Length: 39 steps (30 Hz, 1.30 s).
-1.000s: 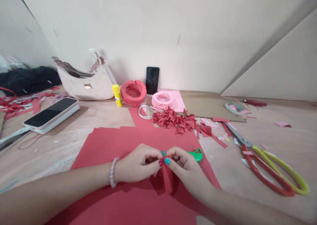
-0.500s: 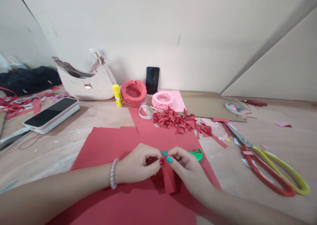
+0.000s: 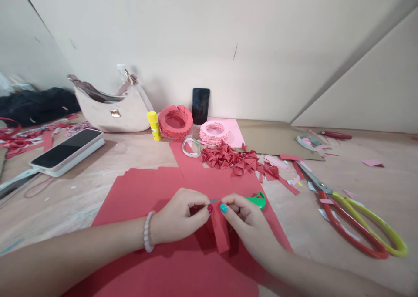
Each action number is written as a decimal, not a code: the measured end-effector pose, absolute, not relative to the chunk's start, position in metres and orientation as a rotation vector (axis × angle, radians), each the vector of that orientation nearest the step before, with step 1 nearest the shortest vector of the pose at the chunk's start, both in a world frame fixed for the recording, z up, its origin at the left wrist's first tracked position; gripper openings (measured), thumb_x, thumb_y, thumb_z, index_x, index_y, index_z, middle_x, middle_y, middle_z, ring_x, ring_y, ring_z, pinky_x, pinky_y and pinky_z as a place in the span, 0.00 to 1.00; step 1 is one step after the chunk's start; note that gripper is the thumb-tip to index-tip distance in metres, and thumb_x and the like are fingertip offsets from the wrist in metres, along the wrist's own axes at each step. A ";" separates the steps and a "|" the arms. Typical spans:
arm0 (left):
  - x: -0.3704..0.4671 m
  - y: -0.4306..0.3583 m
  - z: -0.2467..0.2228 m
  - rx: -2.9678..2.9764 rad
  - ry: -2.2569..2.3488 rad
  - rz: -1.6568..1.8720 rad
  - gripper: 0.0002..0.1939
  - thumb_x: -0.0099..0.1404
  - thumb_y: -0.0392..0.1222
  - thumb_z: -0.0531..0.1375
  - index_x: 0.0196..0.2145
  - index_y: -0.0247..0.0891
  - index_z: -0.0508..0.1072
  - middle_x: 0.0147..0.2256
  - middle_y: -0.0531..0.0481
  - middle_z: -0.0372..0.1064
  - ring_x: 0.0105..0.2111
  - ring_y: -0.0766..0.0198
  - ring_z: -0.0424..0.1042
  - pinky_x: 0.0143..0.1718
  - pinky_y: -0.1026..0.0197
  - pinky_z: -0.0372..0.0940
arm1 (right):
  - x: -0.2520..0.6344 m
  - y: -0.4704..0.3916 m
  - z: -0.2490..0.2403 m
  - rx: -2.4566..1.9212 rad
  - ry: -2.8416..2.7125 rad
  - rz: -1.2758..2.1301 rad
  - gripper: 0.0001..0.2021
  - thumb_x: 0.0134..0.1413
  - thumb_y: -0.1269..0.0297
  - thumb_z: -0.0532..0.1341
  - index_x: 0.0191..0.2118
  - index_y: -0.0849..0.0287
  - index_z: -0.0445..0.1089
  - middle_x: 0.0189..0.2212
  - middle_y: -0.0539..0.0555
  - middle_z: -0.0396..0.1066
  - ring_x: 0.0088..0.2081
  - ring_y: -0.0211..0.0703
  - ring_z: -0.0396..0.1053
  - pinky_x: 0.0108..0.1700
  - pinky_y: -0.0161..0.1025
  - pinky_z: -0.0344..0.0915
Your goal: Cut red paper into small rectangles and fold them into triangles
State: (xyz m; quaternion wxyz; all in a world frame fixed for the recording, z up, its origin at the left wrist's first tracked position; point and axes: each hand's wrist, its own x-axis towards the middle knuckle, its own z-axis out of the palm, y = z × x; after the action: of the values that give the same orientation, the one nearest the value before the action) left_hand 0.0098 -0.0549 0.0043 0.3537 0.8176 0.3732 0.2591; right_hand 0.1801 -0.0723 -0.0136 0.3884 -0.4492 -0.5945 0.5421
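Between my hands hangs a narrow red paper strip (image 3: 221, 232), its top edge pinched. My left hand (image 3: 183, 214) is closed at its left side, thumb against forefinger. On the right side, my right hand (image 3: 245, 217) pinches the same strip between thumb and forefinger. Just behind my fingers lies a green-handled cutter (image 3: 257, 200), partly hidden by my right hand. Large red paper sheets (image 3: 143, 188) lie stacked beneath both hands. Beyond them sits a pile of small folded red paper triangles (image 3: 228, 157).
Large scissors (image 3: 346, 218) with red and yellow handles lie at right among paper scraps. Behind stand a red paper ring (image 3: 175, 122), a pink paper ring (image 3: 214, 133), a yellow glue stick (image 3: 154, 126), a phone (image 3: 200, 105) and a white handbag (image 3: 114, 114). Another phone (image 3: 68, 150) lies left.
My fingertips have moved slightly apart along the strip's top edge, showing more of it. The strip's lower end has swung a little to the left.
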 end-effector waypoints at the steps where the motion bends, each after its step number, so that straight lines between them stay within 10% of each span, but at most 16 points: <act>1: 0.010 -0.055 0.004 2.116 0.972 0.677 0.12 0.56 0.31 0.49 0.16 0.34 0.59 0.15 0.57 0.54 0.18 0.73 0.54 0.22 0.70 0.51 | 0.180 -0.073 -0.014 -1.145 -1.505 1.385 0.08 0.53 0.61 0.54 0.30 0.59 0.65 0.25 0.49 0.65 0.27 0.35 0.62 0.29 0.31 0.60; 28: 0.010 -0.056 0.002 2.178 0.964 0.713 0.09 0.58 0.34 0.50 0.21 0.34 0.61 0.18 0.57 0.54 0.19 0.73 0.53 0.22 0.71 0.50 | 0.180 -0.075 -0.016 -1.153 -1.730 1.356 0.06 0.53 0.68 0.51 0.31 0.59 0.64 0.23 0.48 0.61 0.25 0.35 0.59 0.28 0.32 0.56; 39: 0.010 -0.061 -0.002 2.566 0.831 0.531 0.07 0.56 0.31 0.48 0.22 0.36 0.59 0.20 0.55 0.58 0.20 0.70 0.55 0.22 0.65 0.48 | 0.179 -0.077 -0.010 -1.144 -1.898 1.112 0.08 0.38 0.78 0.48 0.21 0.59 0.58 0.18 0.45 0.56 0.22 0.34 0.55 0.25 0.31 0.53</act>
State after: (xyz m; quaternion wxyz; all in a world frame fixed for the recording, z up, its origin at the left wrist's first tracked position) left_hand 0.0096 -0.0609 -0.0019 0.1951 0.9155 0.2964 0.1893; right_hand 0.1787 -0.0771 -0.0099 0.3252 -0.4363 -0.7240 0.4240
